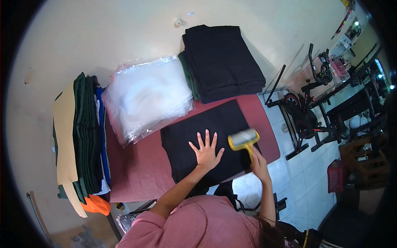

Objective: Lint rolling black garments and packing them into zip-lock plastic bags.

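Note:
A folded black cloth piece point(186, 142) lies flat on the red-topped table point(139, 173) before me. My left hand point(207, 153) rests palm down on the cloth with its fingers spread apart. In my right hand point(260, 164) is the yellow handle of a lint roller point(244, 138). Its pale roller head is slightly blurred and sits over the right part of the cloth; whether it touches the fabric I cannot tell.
Clear plastic bags point(152, 96) are piled behind the cloth, left of stacked black folded fabric point(226, 62). Dark green garments point(85, 136) and a tan cardboard template point(65, 133) stand at the left. An exercise bike point(301, 114) and a red crate point(336, 175) are on the right.

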A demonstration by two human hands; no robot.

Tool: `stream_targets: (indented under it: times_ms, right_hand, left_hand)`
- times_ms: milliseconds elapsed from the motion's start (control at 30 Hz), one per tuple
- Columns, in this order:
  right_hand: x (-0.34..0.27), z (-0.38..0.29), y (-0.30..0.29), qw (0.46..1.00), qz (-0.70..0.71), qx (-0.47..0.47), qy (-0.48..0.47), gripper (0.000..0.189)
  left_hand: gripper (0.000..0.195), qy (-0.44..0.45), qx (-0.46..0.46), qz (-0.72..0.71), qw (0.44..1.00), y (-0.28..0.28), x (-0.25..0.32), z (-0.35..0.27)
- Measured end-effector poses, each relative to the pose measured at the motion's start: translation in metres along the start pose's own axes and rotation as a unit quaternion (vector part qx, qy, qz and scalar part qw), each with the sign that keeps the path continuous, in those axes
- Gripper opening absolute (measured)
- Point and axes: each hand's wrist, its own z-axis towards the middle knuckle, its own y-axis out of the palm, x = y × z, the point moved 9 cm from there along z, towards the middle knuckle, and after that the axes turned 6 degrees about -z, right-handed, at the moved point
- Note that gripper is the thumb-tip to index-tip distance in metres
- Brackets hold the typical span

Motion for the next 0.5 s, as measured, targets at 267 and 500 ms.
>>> stream_targets:
  times_ms: [267,500]
  right_hand:
    - [0.034,-0.087,-0.057,0.958,0.043,-0.151,0.239,0.038]
    - [-0.071,0.059,0.061,0.893,-0.03,-0.445,0.057,0.037]
  left_hand:
    - [0.075,0.058,-0.072,-0.073,0.993,-0.002,-0.015,-0.019]
    - [0.084,0.083,-0.235,-0.084,0.965,-0.007,-0.027,-0.117]
